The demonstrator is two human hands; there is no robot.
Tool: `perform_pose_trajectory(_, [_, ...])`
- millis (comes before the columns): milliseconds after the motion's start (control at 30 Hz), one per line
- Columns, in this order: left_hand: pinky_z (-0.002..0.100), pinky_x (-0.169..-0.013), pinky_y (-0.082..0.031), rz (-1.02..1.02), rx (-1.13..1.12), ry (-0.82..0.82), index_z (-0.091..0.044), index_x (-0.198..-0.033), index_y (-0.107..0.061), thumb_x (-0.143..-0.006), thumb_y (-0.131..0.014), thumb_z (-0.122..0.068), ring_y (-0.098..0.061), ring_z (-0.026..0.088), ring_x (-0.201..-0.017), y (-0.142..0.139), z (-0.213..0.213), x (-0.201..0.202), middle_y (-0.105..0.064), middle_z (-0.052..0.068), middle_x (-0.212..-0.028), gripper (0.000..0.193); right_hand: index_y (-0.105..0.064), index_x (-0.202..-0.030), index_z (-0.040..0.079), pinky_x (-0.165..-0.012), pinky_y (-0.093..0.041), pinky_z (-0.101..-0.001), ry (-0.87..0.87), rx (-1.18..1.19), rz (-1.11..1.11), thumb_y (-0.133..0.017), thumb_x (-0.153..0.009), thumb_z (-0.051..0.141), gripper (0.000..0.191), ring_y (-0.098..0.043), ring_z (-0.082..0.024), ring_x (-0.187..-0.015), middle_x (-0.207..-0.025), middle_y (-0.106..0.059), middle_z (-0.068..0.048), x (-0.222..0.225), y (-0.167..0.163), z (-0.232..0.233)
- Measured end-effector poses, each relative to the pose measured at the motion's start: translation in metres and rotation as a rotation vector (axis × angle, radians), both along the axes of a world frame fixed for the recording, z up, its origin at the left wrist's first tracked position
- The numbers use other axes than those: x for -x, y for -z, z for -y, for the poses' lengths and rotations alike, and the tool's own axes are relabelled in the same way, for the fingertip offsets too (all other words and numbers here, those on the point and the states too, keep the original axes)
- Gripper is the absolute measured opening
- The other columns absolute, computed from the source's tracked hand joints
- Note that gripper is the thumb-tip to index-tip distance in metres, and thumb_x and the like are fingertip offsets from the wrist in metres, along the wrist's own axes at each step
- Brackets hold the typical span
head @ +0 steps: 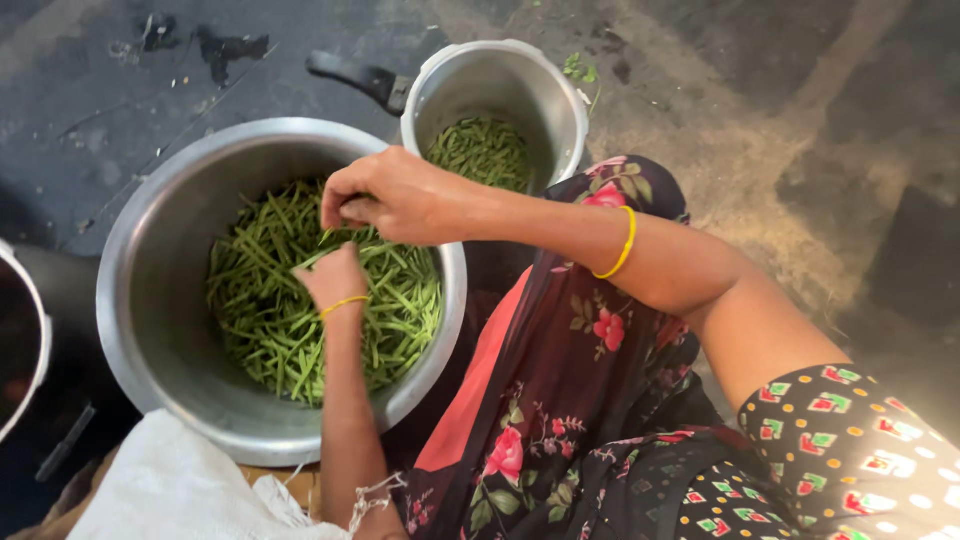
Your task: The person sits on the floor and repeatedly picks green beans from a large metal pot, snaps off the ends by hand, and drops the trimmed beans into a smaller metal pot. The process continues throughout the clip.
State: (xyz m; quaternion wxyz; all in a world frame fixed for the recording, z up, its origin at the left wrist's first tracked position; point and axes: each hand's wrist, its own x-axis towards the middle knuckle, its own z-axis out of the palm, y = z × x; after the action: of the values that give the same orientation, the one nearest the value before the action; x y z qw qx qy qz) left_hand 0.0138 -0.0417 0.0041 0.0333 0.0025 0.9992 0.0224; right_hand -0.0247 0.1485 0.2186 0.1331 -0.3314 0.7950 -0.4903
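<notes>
A wide steel pot (150, 300) on the floor holds a heap of long green beans (400, 310). My left hand (335, 275), with a thin yellow bangle at the wrist, reaches down into the heap, its fingers closed among the beans. Just above it is my right hand (385, 195), its fingertips pinched on a few bean ends over the pot. Behind it stands a smaller steel cooker pot (555, 95) with a black handle; inside lie short cut bean pieces (485, 150).
A dark floral cloth (560, 400) covers my lap at the lower right. White sacking (180, 490) lies at the lower left. Part of another steel vessel (30, 340) shows at the left edge. The floor (800, 120) is dark, stained concrete.
</notes>
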Motion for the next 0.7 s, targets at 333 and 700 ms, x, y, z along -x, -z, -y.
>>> perform_pose_trajectory(333, [0.028, -0.076, -0.055, 0.010, -0.952, 0.073, -0.002, -0.115, -0.072, -0.094, -0.059, 0.001, -0.073, 0.013, -0.088, -0.163, 0.020, -0.007, -0.079, 0.010, -0.100, 0.025, -0.077, -0.100, 0.015, -0.069, -0.051, -0.0466, 0.298, -0.134, -0.470, -0.076, -0.085, 0.024, 0.018, -0.067, -0.033, -0.085, -0.090, -0.063, -0.012, 0.003, 0.014, -0.006])
perform_pose_trajectory(700, [0.031, -0.084, -0.053, -0.130, -0.828, 0.083, 0.002, -0.118, -0.065, -0.092, -0.049, 0.007, -0.070, 0.018, -0.087, -0.190, 0.012, -0.033, -0.074, 0.014, -0.095, 0.031, -0.077, -0.096, 0.018, -0.067, -0.052, -0.0422, 0.189, -0.049, -0.320, -0.076, -0.089, 0.032, 0.016, -0.068, -0.025, -0.078, -0.083, -0.064, -0.004, -0.009, 0.028, -0.003])
